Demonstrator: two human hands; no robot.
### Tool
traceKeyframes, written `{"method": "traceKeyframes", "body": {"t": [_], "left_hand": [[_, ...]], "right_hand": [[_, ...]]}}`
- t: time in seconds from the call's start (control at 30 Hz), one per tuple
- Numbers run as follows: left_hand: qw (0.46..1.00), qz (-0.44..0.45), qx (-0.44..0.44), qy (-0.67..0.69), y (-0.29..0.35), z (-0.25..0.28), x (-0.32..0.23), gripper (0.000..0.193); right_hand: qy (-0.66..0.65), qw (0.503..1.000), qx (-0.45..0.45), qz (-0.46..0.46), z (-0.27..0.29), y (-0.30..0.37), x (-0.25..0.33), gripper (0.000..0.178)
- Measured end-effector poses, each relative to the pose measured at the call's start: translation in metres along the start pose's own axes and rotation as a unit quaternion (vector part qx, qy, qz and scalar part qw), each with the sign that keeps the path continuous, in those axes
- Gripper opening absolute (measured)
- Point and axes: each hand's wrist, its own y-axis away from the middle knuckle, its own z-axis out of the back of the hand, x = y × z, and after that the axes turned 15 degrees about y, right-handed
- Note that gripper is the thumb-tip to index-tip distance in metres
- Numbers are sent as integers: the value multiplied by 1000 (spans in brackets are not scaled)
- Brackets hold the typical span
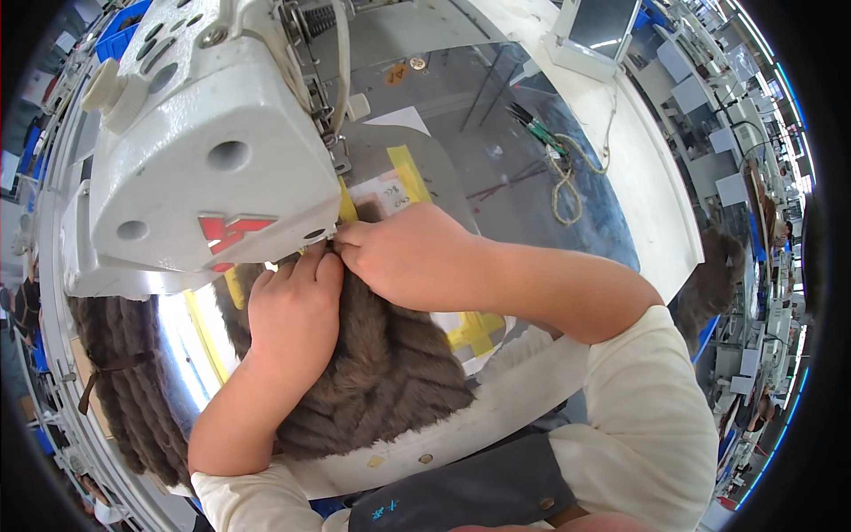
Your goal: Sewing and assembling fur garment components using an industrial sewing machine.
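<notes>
A piece of brown fur hangs from the sewing machine's bed toward me, its lower edge spread over the front of the table. My left hand is closed on its upper part, right under the white sewing machine head. Beside it, my right hand pinches the fur's edge, with the fingertips of both hands almost meeting. The needle area and the very edge between my fingers are hidden by the machine head and my hands.
Green-handled thread snips on a looped cord lie on the grey tabletop. Yellow tape strips mark the surface near the machine. More brown fur hangs at the left; another fur piece is at the right. A white-framed panel stands at the back.
</notes>
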Motion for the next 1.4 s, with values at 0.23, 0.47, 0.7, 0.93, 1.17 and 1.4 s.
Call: {"method": "traceKeyframes", "body": {"t": [0.23,0.47,0.7,0.93,1.17,1.4], "left_hand": [[1000,-9,21,-1,0,3,1,29],[999,-3,48,20,5,11,-1,39],[997,-28,73,28,14,28,-13,46],[996,-24,61,56,18,22,-11,45],[996,-27,57,59,18,26,-10,44],[994,-2,98,48,20,29,-13,44]], "right_hand": [[-8,999,37,-11,7,-5,-5,19],[-13,999,30,-27,8,-8,-4,18],[-41,998,0,-47,4,-8,-8,25],[0,998,51,-26,9,-9,-9,26],[-67,996,-29,-52,9,-11,-14,30],[-93,991,-43,-82,5,-13,-13,32]]}}
